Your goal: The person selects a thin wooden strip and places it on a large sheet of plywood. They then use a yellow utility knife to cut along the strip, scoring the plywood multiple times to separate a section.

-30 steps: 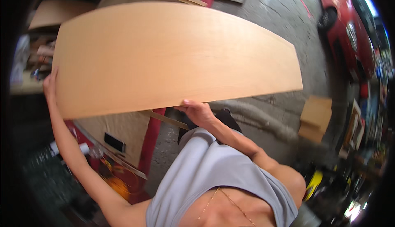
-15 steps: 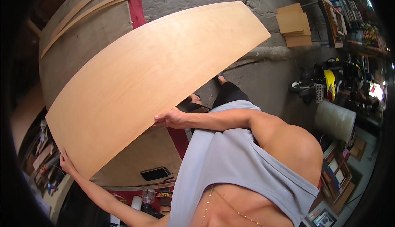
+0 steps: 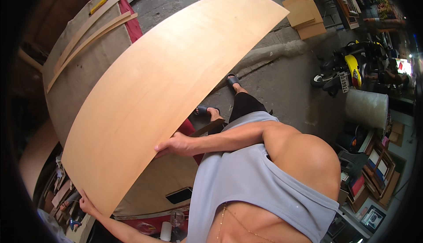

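A large pale plywood sheet, bowed in the view, stretches from the lower left up to the top middle. It hides much of the cloth-covered table. My right hand grips its near long edge, thumb on top and fingers underneath. At the sheet's left end, my left hand grasps the edge by the lower corner, its fingers partly hidden. Two narrow wood strips lie on the table beyond the sheet, with a yellow-handled tool near them.
A dark phone rests on the table's near part. Scrap wood is piled at the left. To the right are stacked brown boards, a yellow-and-black motorbike, a plastic-wrapped roll and picture frames.
The sheet has swung to a steeper slant in view, its far end higher and left end lower. Both hands keep their hold and sit lower in the picture. The surroundings have also shifted with the view.
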`<act>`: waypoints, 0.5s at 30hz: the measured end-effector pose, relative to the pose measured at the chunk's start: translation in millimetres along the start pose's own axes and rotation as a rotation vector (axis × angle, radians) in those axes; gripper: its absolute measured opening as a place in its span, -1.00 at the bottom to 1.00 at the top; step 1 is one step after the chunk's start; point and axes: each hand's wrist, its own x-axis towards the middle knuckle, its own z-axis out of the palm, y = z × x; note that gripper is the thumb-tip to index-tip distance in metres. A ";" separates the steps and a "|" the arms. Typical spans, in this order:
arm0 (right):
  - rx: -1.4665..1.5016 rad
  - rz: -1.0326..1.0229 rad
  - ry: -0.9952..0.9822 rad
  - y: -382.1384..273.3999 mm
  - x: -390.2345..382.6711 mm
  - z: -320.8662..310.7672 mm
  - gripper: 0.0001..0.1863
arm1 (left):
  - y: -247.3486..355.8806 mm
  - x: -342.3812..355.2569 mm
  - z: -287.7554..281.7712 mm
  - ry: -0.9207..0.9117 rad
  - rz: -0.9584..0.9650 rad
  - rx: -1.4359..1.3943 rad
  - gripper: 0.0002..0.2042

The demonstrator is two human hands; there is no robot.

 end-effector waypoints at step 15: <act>-0.054 0.096 -0.190 102.7 62.9 119.4 -0.70 | -127.9 44.0 -283.8 0.076 -0.193 0.261 -0.30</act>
